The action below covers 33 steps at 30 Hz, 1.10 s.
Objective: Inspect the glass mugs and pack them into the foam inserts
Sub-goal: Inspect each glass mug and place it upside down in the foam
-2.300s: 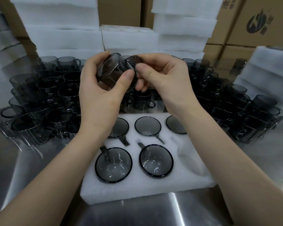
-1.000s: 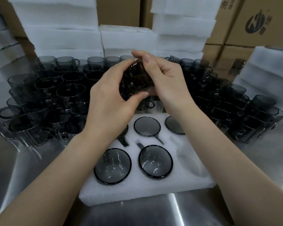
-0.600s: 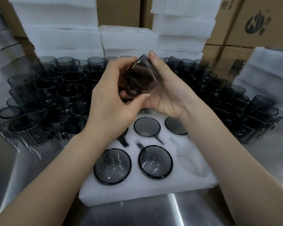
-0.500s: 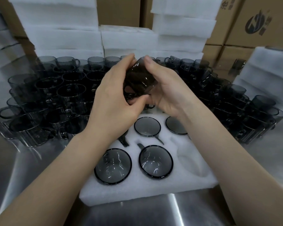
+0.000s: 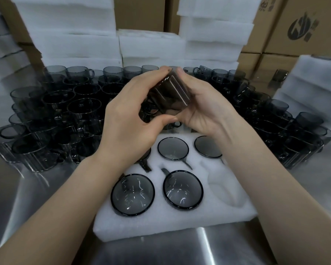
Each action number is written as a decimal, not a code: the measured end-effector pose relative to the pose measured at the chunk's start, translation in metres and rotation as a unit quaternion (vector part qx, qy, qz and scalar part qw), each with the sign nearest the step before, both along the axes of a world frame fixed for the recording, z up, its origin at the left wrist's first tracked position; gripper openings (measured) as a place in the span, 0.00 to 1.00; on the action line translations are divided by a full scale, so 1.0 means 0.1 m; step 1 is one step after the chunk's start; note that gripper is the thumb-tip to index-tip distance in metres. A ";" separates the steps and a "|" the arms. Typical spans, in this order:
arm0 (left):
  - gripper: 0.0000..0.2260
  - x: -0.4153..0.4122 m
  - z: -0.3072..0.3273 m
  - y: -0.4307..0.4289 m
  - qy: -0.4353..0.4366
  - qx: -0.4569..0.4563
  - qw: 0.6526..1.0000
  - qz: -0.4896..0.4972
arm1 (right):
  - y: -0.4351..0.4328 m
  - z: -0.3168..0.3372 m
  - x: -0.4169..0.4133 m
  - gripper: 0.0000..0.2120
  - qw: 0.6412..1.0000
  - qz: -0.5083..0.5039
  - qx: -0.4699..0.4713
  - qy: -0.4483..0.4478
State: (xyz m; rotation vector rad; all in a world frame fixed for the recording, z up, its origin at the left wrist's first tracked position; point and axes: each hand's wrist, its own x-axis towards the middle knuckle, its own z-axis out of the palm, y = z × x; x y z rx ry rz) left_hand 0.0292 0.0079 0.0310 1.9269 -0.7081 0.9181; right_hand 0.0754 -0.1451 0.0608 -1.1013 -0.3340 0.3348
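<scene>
Both hands hold one smoky grey glass mug (image 5: 170, 98) tilted in the air above the white foam insert (image 5: 176, 224). My left hand (image 5: 130, 127) grips it from the left with thumb under and fingers over. My right hand (image 5: 203, 106) cups it from the right, fingertips at its top. Several mugs sit in the insert's pockets, among them two in the front row (image 5: 132, 195) (image 5: 182, 189) and two behind (image 5: 173, 149) (image 5: 207, 147). The front right pocket (image 5: 224, 194) holds nothing.
Dense groups of loose grey mugs stand on the steel table at the left (image 5: 52, 119) and right (image 5: 279, 123). Stacks of white foam (image 5: 80, 44) and cardboard boxes (image 5: 302, 25) rise behind. Another foam stack (image 5: 313, 88) is at the right edge.
The mug has been turned between my hands, from open side and handle showing to its side wall facing me. My hands stayed above the insert.
</scene>
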 end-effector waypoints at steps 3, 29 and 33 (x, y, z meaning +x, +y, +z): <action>0.29 0.01 -0.03 0.01 -0.001 -0.016 0.999 -0.043 | -0.03 -0.01 -0.01 0.27 0.991 0.123 0.030 0.036; 0.37 0.01 -0.01 -0.04 0.051 -0.017 0.999 -0.001 | 0.04 -0.05 -0.07 0.12 0.995 0.035 0.036 -0.084; 0.37 0.01 -0.02 -0.04 0.035 -0.006 0.999 -0.026 | 0.03 -0.06 -0.04 0.08 0.994 0.050 0.069 -0.064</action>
